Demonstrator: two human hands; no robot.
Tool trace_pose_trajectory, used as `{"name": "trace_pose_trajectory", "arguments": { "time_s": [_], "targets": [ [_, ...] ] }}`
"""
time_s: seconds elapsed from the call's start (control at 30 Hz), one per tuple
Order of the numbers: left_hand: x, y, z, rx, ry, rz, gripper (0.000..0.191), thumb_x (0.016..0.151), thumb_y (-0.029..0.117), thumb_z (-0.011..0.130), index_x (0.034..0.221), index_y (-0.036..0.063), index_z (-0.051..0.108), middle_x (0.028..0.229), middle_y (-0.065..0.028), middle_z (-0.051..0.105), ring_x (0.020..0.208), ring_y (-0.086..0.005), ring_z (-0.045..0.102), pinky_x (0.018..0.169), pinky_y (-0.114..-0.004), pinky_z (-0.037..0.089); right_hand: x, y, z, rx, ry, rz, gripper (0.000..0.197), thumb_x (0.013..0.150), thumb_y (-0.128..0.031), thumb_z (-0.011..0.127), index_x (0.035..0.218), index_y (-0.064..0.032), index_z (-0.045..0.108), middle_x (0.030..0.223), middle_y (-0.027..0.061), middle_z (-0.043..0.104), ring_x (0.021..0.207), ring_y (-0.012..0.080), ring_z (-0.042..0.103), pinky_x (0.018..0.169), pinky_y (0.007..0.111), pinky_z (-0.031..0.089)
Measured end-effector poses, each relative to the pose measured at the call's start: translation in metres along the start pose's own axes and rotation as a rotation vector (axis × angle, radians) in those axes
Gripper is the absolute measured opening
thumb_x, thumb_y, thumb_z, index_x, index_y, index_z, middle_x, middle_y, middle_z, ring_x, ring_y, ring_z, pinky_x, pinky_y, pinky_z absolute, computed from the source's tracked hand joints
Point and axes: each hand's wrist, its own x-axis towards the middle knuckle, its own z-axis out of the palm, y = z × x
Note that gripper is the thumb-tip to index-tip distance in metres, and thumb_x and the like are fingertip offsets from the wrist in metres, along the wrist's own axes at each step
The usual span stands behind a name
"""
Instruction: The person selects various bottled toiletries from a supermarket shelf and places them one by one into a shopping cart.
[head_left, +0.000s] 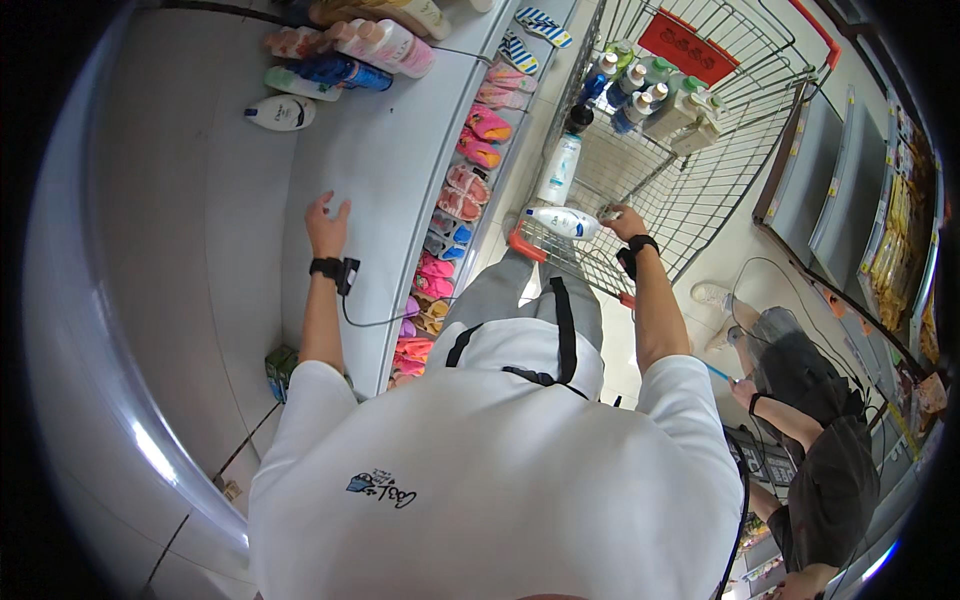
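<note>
My left hand (327, 225) is over the grey shelf board (375, 165), fingers apart and holding nothing. At the near end of a wire shopping cart (697, 195), my right hand (624, 223) has its fingers bent beside the base end of a white Dove bottle (564, 223). Something small and pale shows at those fingertips; whether they grip the bottle I cannot tell. That bottle is on its side, its cap pointing left. Just beyond it is another white Dove bottle (560, 169) with light-blue print. Farther along the cart are several dark-blue bottles (631, 111) and pale jugs (679, 112).
More bottles (382, 46) lie at the shelf's far end, including a white Dove bottle (281, 112). Slippers (463, 191) line the lower shelf. A green box (281, 371) sits near the back panel. At right are a person (802, 420) and another shelf rack (847, 180).
</note>
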Motion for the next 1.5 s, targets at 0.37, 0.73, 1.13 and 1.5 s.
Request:
{"name": "trace_pose_trajectory", "arguments": {
  "time_s": [0.37,0.73,1.13,1.5],
  "targets": [
    [0.125,-0.025,-0.050,0.033,0.216,-0.103,0.068,0.076,0.039,0.074,0.126,-0.0031,0.052,0.119,-0.0206,0.058,0.106,-0.0332,0.058,0.091,-0.042,0.046,-0.050,0.010,0.002,0.106,0.070,0.073,0.063,0.073,-0.041,0.076,0.118,0.0013,0.061,0.106,0.0255,0.065,0.101,0.0351,0.064,0.089,0.039,0.049],
    [0.233,-0.031,-0.027,0.042,0.092,-0.414,0.061,0.074,0.046,0.074,0.119,0.0064,0.064,0.117,-0.0153,0.064,0.109,-0.0317,0.060,0.094,-0.042,0.047,-0.100,-0.009,0.000,0.188,0.168,0.037,0.060,0.075,-0.038,0.074,0.117,0.0019,0.060,0.107,0.0272,0.065,0.101,0.0355,0.064,0.088,0.039,0.050],
    [0.245,-0.035,-0.020,0.134,0.300,-0.362,0.059,0.067,0.046,0.080,0.107,0.0038,0.069,0.108,-0.0143,0.068,0.098,-0.0300,0.065,0.086,-0.041,0.052,-0.105,-0.018,0.003,0.232,0.239,0.031,0.055,0.076,-0.037,0.073,0.114,0.0012,0.062,0.101,0.0216,0.066,0.095,0.0316,0.064,0.084,0.038,0.050],
    [0.108,0.047,-0.030,-0.106,-0.083,0.000,0.047,0.068,0.032,0.081,0.099,-0.0008,0.068,0.091,-0.0140,0.069,0.084,-0.0265,0.066,0.076,-0.037,0.051,-0.131,-0.111,-0.056,0.205,0.525,-0.286,0.046,0.079,-0.031,0.072,0.109,0.0017,0.063,0.101,0.0193,0.066,0.097,0.0314,0.062,0.086,0.038,0.049]
  ]
}}
